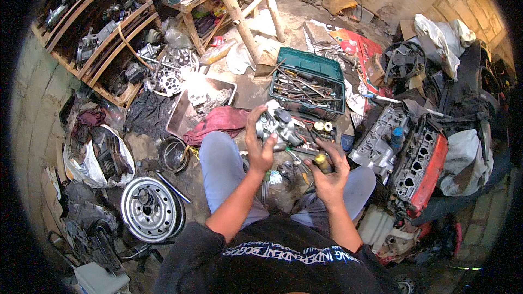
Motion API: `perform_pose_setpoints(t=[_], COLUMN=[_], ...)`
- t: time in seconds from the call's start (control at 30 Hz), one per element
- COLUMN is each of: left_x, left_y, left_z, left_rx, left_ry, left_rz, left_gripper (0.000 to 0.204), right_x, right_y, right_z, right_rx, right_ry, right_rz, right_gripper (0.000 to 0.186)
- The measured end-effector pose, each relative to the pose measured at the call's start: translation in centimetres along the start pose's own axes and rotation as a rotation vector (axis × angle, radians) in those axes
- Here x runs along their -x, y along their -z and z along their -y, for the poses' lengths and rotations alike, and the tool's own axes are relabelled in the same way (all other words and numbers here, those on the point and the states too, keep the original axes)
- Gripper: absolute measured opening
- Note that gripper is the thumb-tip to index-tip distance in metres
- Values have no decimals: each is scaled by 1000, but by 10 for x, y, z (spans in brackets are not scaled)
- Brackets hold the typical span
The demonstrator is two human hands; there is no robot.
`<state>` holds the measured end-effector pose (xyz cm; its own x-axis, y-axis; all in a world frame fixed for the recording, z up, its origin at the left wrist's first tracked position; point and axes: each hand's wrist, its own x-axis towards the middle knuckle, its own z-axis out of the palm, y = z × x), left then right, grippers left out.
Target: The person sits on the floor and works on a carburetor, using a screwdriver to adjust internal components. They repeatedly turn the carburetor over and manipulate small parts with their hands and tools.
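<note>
Silver metal part [280, 126], compact, with several fittings and a dark piece on top, sits in the left hand [259, 144]. Left hand grips it from the left side, thumb on the near side, fingers up along the far left; part is raised above the floor [251, 95], ahead of the gap between the knees.

Right hand [331, 173] is off to the right and a bit nearer the body, not on the metal part. Its thumb and fingers are closed around a small yellow object [321, 159]; exact kind can't be told, mostly covered. Hands apart from each other, metal part nearer the left one, yellow object to the right of and nearer the body than the part.

Around: green toolbox [311, 63] open just beyond the metal part, full of long tools. Red cloth [220, 124] left of the left hand, lying against a shallow tray [232, 97] of metal pieces. Black bucket [173, 156] farther left, steel wheel [132, 207] nearer the body. Right of the right hand: silver engine piece [376, 140] with a blue container [397, 137] on it, red-sided engine piece [429, 171] beside it. Wooden rack [103, 49] of metal parts, far left.
</note>
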<state>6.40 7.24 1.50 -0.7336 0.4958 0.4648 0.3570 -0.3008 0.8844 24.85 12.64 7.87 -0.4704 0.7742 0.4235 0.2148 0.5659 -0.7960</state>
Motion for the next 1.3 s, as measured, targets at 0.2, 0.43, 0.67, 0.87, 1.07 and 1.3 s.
perform_pose_setpoints(t=[0.2,0.43,0.67,0.87,1.07,1.3], left_x=[14,22,19,22,30,7], left_y=[-9,-11,-13,-11,-20,-20], left_z=[-46,-65,-73,-70,-67,-79], left_rx=[50,9,-17,-36,40,965], left_ry=[-59,-123,-147,-150,-84,449], left_rz=[1,-13,26,54,70,190], left_gripper=[68,69,68,65,66,48], right_x=[2,10,11,14,11,3], right_y=[1,5,7,7,8,10], right_z=[8,15,13,19,18,15], right_rx=[-4,-38,-20,-66,-88,-62], right_ry=[176,275,245,123,63,244], right_rz=[43,-25,-63,-16,-80,-171], right_gripper=[46,45,38,52,42,46])
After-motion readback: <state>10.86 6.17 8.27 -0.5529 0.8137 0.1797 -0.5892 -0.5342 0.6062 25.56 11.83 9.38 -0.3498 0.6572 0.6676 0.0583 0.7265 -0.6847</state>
